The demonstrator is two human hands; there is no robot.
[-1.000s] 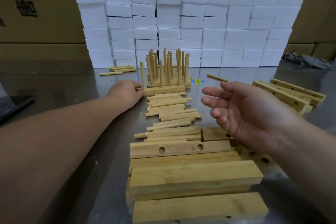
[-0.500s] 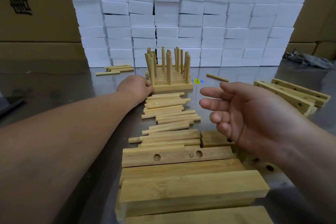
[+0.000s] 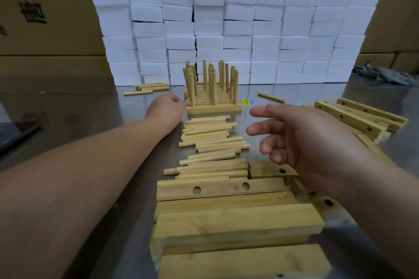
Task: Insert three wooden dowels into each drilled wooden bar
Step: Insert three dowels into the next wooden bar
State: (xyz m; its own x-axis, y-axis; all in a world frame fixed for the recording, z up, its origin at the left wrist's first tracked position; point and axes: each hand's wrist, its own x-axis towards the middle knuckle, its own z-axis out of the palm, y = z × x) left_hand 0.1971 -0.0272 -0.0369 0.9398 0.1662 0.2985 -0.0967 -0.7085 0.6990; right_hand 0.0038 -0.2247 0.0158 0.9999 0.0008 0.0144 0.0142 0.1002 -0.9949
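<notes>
Dozens of loose dowels (image 3: 212, 137) lie heaped on the table (image 3: 90, 106) between my hands, with a drilled bar (image 3: 217, 189) just nearer me, holes up. My left hand (image 3: 166, 106) is against the end of the finished bars (image 3: 214, 107), its fingers hidden, so I cannot tell their grip. My right hand (image 3: 301, 140) hovers spread and empty. These dowels look light, stiff and apt to roll; I'd pinch one mid-length.

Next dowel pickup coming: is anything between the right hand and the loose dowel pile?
Nothing visible does. The right hand hovers open beside the loose dowels, fingertips at the pile's right edge, with no object in between.
</notes>
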